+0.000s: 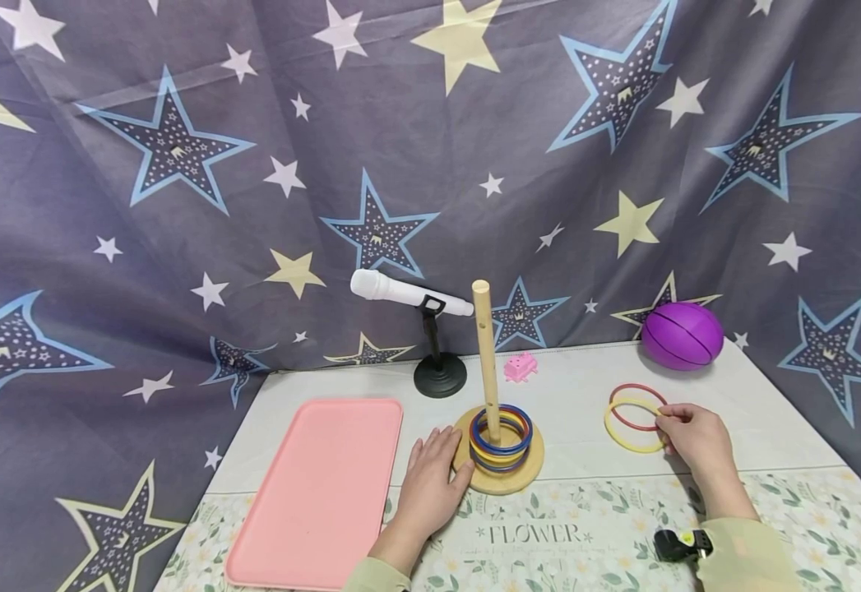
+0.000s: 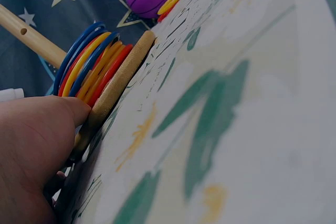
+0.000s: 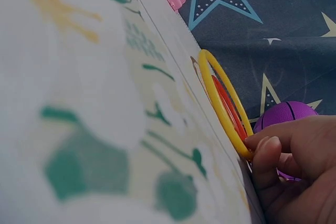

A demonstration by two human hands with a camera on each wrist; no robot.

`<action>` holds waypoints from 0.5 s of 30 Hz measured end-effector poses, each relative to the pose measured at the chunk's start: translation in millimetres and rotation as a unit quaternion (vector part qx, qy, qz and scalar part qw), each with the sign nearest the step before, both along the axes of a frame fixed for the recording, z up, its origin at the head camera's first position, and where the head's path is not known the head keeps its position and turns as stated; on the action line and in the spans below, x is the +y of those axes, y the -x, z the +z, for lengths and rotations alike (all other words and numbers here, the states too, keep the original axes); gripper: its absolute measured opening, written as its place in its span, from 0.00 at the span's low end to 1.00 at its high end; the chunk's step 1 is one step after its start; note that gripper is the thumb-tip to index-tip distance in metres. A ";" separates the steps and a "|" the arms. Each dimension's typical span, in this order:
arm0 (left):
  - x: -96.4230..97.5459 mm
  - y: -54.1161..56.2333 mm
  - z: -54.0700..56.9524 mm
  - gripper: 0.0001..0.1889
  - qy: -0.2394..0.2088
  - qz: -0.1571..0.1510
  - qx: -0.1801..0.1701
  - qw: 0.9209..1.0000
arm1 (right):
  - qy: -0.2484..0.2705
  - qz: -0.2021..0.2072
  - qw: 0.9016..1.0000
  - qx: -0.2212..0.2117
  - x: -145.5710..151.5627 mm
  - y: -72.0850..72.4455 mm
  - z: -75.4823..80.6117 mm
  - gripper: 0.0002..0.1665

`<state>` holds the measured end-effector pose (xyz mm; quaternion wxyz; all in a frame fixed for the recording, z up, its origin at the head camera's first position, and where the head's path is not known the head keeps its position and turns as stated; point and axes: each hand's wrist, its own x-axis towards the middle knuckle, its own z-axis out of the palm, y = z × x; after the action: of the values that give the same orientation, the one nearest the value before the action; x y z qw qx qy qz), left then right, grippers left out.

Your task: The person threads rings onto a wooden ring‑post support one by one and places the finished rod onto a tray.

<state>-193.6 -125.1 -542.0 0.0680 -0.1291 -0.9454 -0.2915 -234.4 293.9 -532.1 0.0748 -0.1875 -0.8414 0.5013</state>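
A wooden peg stand [image 1: 485, 353] rises from a round base, with several blue, red and yellow rings [image 1: 500, 448] stacked around its peg. My left hand [image 1: 430, 481] rests at the left edge of the base, its fingers extended and its thumb near the rings. To the right, my right hand [image 1: 699, 440] pinches the edge of a yellow ring [image 3: 223, 108] between thumb and fingers. This ring overlaps a red ring [image 1: 631, 386] that lies on the table just behind it.
A pink tray [image 1: 319, 493] lies left of the stand. Behind stand a white microphone [image 1: 408, 293] on a black stand [image 1: 440, 376] and a small pink toy [image 1: 520, 367]. A purple ball [image 1: 682, 335] sits at the back right, against the starry curtain [image 1: 548, 205].
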 end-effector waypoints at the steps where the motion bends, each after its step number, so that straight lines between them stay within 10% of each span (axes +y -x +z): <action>1: -0.1 0.0 -0.2 0.31 0.000 0.000 0.001 1.000 | -0.001 -0.001 1.000 0.000 0.1 0.1 -0.4 0.19; 15: -0.5 0.1 -2.0 0.32 0.000 0.000 0.002 1.000 | 0.017 0.003 1.000 0.010 1.1 -2.6 -3.1 0.20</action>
<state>-193.7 -125.6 -544.1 0.0701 -0.1294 -0.9452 -0.2913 -231.8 295.0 -535.2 0.0789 -0.1812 -0.8327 0.5173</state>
